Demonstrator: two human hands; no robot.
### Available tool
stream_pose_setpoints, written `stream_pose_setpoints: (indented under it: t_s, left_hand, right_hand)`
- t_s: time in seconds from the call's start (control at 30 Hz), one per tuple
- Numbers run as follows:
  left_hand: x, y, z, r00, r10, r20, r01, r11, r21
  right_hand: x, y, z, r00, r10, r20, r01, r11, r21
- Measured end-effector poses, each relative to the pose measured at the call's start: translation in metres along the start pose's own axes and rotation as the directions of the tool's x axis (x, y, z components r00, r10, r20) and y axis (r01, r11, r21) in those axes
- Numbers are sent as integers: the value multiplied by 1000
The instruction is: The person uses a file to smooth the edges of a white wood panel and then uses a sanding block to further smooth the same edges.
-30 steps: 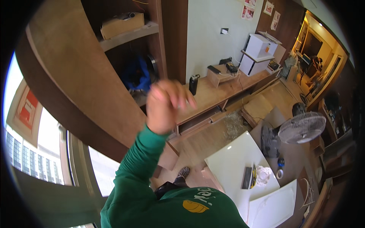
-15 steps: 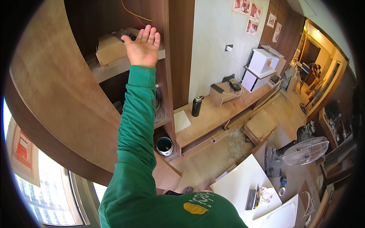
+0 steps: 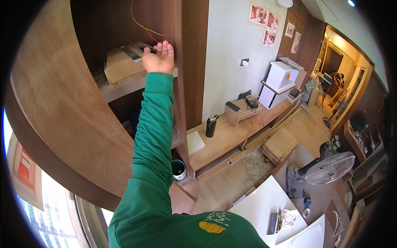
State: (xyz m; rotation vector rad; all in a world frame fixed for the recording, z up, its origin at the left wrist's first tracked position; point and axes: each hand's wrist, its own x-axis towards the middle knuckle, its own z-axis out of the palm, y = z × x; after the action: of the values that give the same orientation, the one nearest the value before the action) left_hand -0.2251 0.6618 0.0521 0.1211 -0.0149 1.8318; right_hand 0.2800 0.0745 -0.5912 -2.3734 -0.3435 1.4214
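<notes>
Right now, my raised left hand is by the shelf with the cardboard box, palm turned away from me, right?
Not quite: the head view shows your raised left hand by the shelf with the cardboard box, palm turned toward you.

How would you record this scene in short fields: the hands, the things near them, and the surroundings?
Left hand: raised, palm up, fingers slightly curled; appears empty
Right hand: not in view
Near left hand: cardboard box; contact unclear
Under box: shelf
Above box: red and yellow wires
On bench: black bottle, white sheet
Picture's right: fan, white panel
</notes>
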Motion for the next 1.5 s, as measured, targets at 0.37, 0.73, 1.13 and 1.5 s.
stream_pose_setpoints:
  t_s: [0.37, 0.73, 1.13, 1.5]
  left_hand:
    - [-185, -151, -70, 880, 11, 476, -330, 735, 592]
    - [-469, -187, -258, -76, -933, 352, -22, 355, 935]
    - [-715, -290, -311, -757, -652, 41, -171, 258, 951]
    - [-853, -347, -497, -232, -670, -706, 177, -742, 646]
  right_hand:
    - [-63, 147, 6, 947, -317, -55, 271, 879, -392]
    - [-343, -103, -75, 609, -734, -302, 732, 372, 571]
    - [-332, 102, -172, 818, 153, -555, 575, -252, 778]
    - [-311, 413, -225, 824, 531, -197, 325, -158, 932]
